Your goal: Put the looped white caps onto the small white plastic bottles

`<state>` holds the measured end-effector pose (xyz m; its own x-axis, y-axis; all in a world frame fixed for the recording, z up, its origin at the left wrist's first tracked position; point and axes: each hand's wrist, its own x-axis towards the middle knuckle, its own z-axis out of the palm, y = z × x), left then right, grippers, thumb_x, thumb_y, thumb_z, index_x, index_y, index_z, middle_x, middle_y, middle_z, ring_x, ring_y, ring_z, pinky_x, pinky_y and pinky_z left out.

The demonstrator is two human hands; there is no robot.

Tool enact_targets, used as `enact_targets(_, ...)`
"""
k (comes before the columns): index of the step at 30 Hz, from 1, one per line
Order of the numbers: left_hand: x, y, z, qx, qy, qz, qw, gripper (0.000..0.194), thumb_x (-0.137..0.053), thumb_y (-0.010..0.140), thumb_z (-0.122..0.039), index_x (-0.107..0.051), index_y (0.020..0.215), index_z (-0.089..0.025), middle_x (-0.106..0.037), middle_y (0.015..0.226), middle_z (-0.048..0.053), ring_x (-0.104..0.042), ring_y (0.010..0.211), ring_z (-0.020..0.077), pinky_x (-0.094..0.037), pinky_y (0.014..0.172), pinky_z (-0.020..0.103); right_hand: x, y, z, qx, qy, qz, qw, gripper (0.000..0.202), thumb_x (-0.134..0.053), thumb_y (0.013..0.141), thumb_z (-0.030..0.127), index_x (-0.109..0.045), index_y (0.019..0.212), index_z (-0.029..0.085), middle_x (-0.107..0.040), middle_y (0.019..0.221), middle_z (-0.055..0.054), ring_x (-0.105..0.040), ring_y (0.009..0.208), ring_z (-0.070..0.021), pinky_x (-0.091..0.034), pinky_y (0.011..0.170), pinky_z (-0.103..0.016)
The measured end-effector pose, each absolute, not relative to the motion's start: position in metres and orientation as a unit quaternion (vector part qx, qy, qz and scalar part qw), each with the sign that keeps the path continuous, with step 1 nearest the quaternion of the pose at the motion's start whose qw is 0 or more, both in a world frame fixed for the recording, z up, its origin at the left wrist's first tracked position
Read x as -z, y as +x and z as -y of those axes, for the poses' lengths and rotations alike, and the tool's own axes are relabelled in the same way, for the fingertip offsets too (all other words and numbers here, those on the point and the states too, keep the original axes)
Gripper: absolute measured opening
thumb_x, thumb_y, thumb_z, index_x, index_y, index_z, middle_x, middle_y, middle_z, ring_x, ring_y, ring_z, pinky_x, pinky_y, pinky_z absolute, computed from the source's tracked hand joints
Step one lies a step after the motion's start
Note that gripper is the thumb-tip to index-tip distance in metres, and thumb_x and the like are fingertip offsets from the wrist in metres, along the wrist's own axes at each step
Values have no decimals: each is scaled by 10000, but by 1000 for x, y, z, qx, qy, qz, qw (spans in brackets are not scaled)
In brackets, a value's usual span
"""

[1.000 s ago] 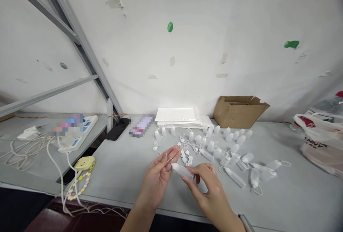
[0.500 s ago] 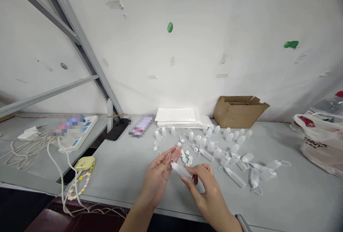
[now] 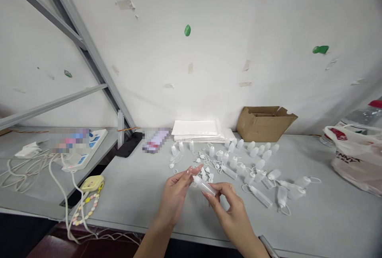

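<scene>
My right hand (image 3: pixel 229 202) pinches the lower end of a translucent plastic bottle (image 3: pixel 205 187), which lies tilted with its white tip toward my left hand. At that tip, my left hand (image 3: pixel 176 192) has its fingers bent and close together; whether they hold a small part there is too small to tell. Behind my hands lie several small white caps (image 3: pixel 204 172) with loop straps. Several more bottles stand or lie to the right, among them a clear one (image 3: pixel 261 196) lying with a strap ring.
At the back are a stack of white trays (image 3: pixel 195 127) and an open cardboard box (image 3: pixel 262 125). A plastic bag (image 3: pixel 355 158) sits far right. Leftward are a black phone (image 3: pixel 129 145), a yellow case (image 3: pixel 92 183), a beaded strap, a power strip (image 3: pixel 97 142) and tangled cables (image 3: pixel 26 170).
The held bottle has tilted slightly, its tip now nearer my left fingertips, and its strap loop is no longer seen by the tip. The whole view has shifted a little.
</scene>
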<state>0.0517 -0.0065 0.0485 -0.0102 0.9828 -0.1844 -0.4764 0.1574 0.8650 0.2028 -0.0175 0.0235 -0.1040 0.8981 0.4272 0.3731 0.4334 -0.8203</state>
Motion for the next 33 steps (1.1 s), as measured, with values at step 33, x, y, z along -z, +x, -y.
enact_targets(33,-41,14,-9,-445,459,-613,465,348,-683,698,-439,-702,999,-265,-638,1227,45,-458,1259,277,-359,1054,392,13,403,18,-62,-838,497,215,345,-408,706,539,-349,493,275,-589,515,-53,-558,495,-240,-406,517,-347)
